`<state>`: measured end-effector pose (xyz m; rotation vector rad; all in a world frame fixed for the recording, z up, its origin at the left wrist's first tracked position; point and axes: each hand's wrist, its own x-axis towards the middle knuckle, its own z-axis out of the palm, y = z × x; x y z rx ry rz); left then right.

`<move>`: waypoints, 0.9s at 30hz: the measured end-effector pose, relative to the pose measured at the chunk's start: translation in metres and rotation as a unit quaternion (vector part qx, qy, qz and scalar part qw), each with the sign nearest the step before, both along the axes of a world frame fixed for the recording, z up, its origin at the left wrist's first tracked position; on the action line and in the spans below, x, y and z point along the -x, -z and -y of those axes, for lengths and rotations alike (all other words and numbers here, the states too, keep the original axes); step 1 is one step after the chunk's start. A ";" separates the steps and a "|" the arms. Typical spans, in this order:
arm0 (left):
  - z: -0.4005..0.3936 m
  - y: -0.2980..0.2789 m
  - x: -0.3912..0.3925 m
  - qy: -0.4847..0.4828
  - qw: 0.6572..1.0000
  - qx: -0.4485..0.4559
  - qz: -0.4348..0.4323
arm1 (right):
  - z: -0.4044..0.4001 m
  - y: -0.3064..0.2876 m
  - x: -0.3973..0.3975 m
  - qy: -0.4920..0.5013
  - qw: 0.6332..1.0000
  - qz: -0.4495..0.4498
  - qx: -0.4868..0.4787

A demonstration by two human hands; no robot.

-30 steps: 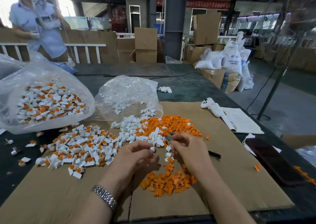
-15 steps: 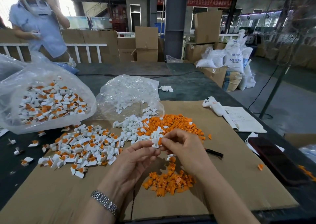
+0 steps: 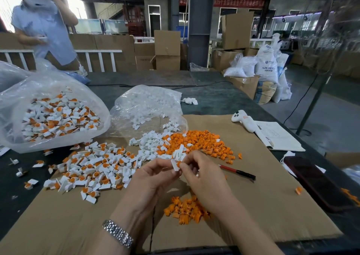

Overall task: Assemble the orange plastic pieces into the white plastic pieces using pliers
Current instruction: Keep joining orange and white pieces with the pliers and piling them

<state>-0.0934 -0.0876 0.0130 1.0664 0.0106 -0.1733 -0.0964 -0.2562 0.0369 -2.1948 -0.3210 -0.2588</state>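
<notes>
My left hand [image 3: 153,178] pinches a small white plastic piece [image 3: 174,164] above the cardboard. My right hand [image 3: 202,173] pinches an orange plastic piece [image 3: 178,164] against that white piece. The pliers [image 3: 237,172], with red and black handles, stick out from behind my right hand and lie on the cardboard. Loose orange pieces [image 3: 204,141] and loose white pieces [image 3: 152,143] are heaped just beyond my hands. A smaller orange heap [image 3: 185,210] lies under my right wrist. Assembled white-and-orange pieces [image 3: 93,169] are spread to the left.
A clear bag [image 3: 52,116] of assembled pieces sits at far left and a clear bag [image 3: 148,106] of white pieces at centre back. A white toy-shaped pen and a notebook [image 3: 276,135] lie at right, a dark phone [image 3: 315,182] beside them. A person [image 3: 44,22] stands behind the table.
Both hands have risen from the pile and come together. A white piece is now held in the left hand and an orange piece in the right; the pliers lie exposed.
</notes>
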 end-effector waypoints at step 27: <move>0.002 -0.008 0.009 -0.025 1.000 -0.006 0.003 | 0.011 -0.010 0.004 -0.049 0.995 0.087 0.014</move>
